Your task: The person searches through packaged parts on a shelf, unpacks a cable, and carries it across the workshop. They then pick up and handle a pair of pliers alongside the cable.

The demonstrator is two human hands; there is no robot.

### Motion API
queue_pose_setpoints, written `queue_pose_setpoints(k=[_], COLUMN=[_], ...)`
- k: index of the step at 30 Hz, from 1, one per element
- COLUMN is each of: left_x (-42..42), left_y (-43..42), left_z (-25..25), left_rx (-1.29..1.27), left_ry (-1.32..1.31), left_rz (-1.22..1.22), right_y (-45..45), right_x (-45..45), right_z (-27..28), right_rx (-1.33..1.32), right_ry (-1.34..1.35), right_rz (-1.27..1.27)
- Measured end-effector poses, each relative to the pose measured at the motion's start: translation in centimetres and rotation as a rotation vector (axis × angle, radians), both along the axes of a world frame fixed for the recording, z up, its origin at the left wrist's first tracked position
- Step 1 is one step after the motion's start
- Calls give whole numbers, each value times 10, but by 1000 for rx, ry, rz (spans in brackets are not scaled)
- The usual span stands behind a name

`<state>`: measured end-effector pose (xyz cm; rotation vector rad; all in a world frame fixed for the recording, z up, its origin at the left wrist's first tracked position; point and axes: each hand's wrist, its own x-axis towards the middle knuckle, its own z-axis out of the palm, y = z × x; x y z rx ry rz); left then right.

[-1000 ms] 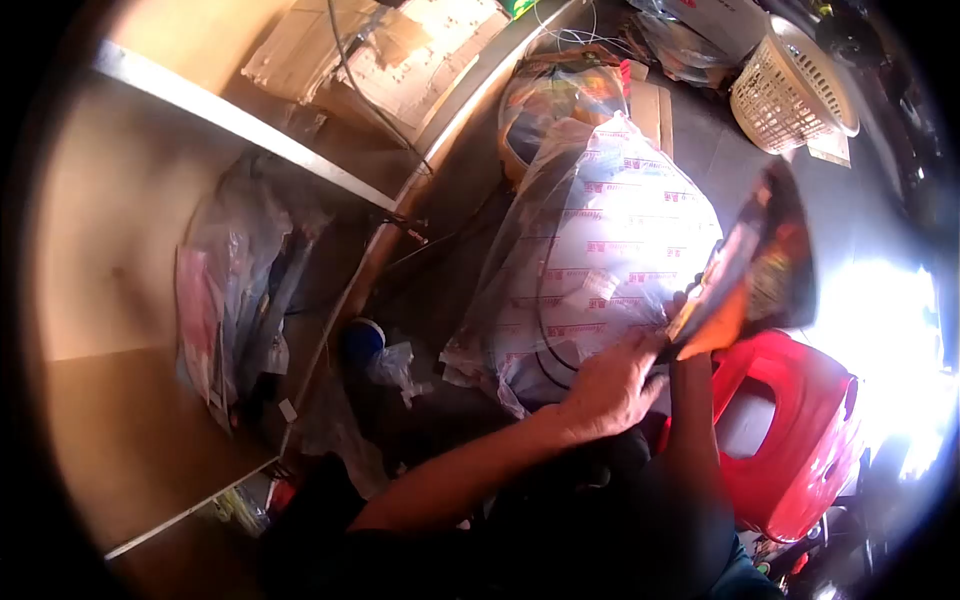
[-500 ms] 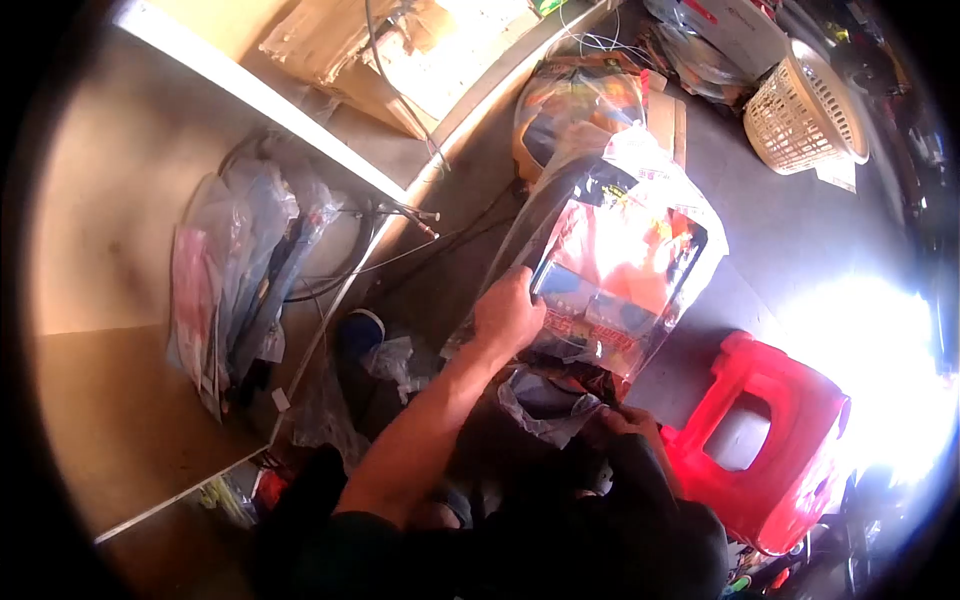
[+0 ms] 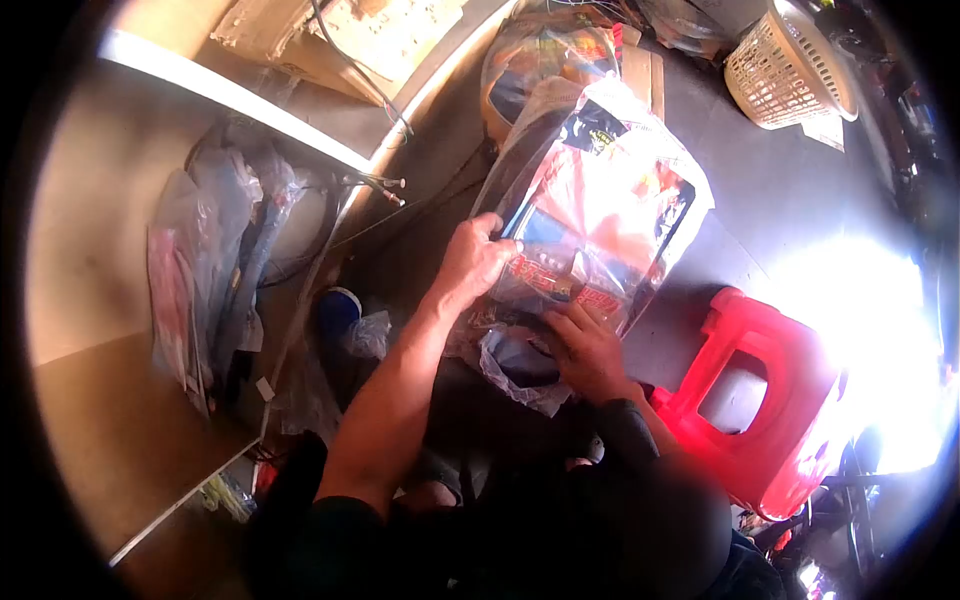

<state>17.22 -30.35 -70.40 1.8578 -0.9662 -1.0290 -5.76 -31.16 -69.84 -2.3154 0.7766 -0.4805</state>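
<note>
A large printed package [image 3: 600, 215] in clear plastic lies slanted in front of me, with red lettering near its lower end and strong glare across its middle. My left hand [image 3: 475, 262] is closed on its left edge, thumb on top. At the lower end, my right hand [image 3: 590, 352] rests its slightly spread, bent fingers on the printed surface; its thumb is hard to make out. Below the package hangs the loose, crumpled mouth of a clear plastic bag [image 3: 522, 375], close to my right hand.
A red plastic stool [image 3: 700, 400] stands at the right. A cream basket [image 3: 785, 75] sits at the upper right. On the left, a shelf [image 3: 95, 420] holds plastic-wrapped packets [image 3: 215, 270]. Behind the package is another bagged bundle [image 3: 545, 70]; cables hang near the shelf edge.
My right hand has moved up from below the package's bottom edge onto its printed face. My left hand keeps its hold on the left edge. The whole view has shifted slightly.
</note>
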Motion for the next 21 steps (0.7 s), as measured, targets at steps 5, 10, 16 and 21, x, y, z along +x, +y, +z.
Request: queue_pose_setpoints(k=[5, 10, 16, 21], left_x=[4, 5, 8, 10], left_y=[-13, -15, -15, -14], left_z=[3, 13, 12, 16], left_rx=[-35, 6, -21, -28], left_ry=[191, 316, 431, 445], left_rz=[56, 87, 93, 62], right_y=[-18, -27, -34, -30], right_x=[19, 24, 32, 39], right_z=[-6, -6, -14, -11], right_rx=[-124, -25, 40, 163], right_ry=[147, 242, 186, 73], right_rz=[27, 53, -155, -188])
